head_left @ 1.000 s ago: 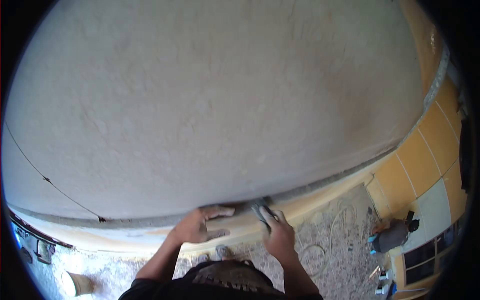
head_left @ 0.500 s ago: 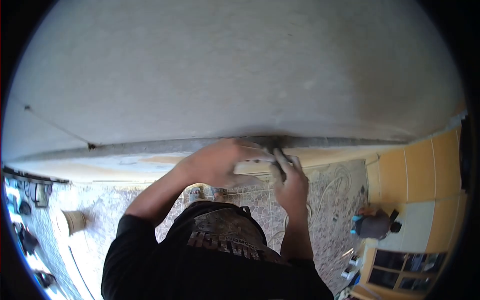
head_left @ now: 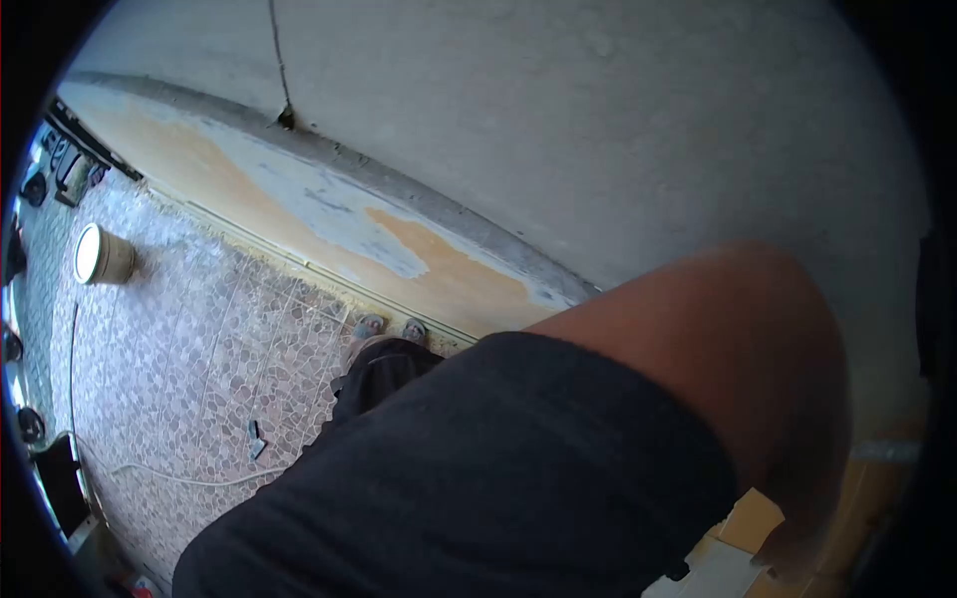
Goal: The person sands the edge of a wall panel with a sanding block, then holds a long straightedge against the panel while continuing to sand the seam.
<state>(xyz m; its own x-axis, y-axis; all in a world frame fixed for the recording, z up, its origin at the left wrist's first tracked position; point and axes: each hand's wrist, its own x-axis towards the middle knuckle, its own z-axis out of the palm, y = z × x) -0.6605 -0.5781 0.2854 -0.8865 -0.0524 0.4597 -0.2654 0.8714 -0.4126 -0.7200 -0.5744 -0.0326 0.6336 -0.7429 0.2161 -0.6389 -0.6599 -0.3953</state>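
Neither of my hands shows clearly. A bent bare arm (head_left: 688,329) of mine in a dark sleeve (head_left: 498,458) fills the lower right of the head view, very close to the camera. Its elbow points towards the grey wall surface (head_left: 518,110), and the forearm drops into blurred shadow, so the hand is hidden. Below the wall surface runs a rough grey ledge (head_left: 399,179). Under it, the lower wall (head_left: 299,204) has patchy orange and whitish paint. My feet in sandals (head_left: 370,326) stand near its base.
A whitish bucket (head_left: 115,257) stands on the stone-patterned floor (head_left: 189,369) at the left. A small dark and grey object (head_left: 256,440) lies nearer, beside a pale hose (head_left: 199,481). A cord (head_left: 278,60) hangs against the wall. Yellow-orange tiles (head_left: 750,520) show at lower right.
The view has swung and tilted towards the left. Both hands, earlier at the ledge with a dark item in the right one, have left sight; one bent arm has risen close to the camera.
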